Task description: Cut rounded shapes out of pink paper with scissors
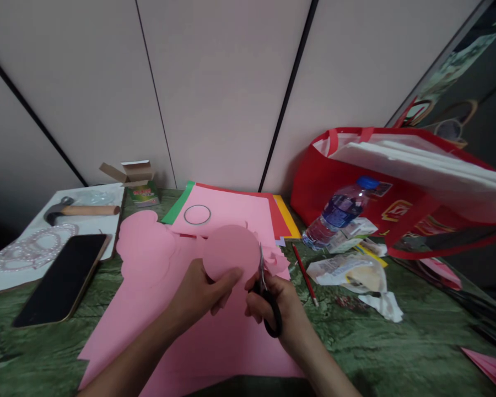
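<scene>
A round pink paper disc [230,251] is pinched between the thumb and fingers of my left hand [202,292]. In my right hand [279,300] is a pair of scissors [268,304] with black handles, its blades pointing up along the disc's right edge. Small pink paper scraps [276,261] lie just beyond the blades. Under both hands spreads a large pink paper sheet [235,342]. A pink cut-out with a scalloped outline [146,242] rests to the left. On the stacked coloured paper behind lies a thin dark ring [197,214].
Left are a hammer [89,210], clear beads [37,248], a phone [64,278] and an opened small box [143,190]. Right are a red pencil [305,274], a water bottle [339,212], plastic wrapping [349,273] and a red bag [314,182]. A panelled wall [219,94] stands behind.
</scene>
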Motion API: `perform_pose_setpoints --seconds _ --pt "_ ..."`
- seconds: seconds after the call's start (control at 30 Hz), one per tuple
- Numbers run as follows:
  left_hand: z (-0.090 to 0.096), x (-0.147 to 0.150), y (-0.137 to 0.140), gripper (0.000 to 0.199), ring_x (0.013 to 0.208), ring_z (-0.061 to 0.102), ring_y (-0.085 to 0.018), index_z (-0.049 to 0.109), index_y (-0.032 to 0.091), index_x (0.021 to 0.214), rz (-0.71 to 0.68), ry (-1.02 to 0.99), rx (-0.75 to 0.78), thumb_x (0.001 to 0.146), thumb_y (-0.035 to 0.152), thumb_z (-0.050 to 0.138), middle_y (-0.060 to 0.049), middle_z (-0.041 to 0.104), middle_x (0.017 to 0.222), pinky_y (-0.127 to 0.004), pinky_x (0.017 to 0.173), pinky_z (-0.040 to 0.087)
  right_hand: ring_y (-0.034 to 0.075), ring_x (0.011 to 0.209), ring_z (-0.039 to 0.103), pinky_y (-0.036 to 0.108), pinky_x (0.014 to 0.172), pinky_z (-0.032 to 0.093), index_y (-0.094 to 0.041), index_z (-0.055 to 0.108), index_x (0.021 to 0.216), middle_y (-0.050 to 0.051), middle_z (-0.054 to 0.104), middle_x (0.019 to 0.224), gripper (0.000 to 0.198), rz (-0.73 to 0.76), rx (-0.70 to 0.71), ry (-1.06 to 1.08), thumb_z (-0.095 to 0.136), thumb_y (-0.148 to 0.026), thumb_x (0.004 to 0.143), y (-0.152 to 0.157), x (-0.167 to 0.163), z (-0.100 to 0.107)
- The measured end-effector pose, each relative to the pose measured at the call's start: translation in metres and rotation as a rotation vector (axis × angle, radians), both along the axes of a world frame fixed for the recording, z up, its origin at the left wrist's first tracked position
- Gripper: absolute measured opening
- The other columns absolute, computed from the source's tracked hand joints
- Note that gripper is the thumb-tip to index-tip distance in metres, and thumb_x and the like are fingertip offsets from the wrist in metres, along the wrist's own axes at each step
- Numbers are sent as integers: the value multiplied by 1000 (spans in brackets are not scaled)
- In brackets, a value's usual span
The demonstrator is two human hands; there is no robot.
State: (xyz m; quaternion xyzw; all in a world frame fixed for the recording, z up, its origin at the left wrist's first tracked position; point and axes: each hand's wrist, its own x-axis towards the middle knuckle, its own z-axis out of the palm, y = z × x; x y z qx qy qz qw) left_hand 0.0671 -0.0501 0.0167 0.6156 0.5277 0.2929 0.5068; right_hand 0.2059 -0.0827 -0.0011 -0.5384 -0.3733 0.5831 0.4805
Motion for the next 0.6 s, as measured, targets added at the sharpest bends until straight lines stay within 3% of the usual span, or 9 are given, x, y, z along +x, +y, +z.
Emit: perform_pose_setpoints --seconds 0.6 --pt "-5 -4 3 55 32 36 -6 41 17 32 -34 -12 50 80 43 49 4 39 29 -21 41 31 8 32 42 19 34 30 -17 53 60 -7 49 36 13 6 38 -11 61 -23 52 -1 1 -1"
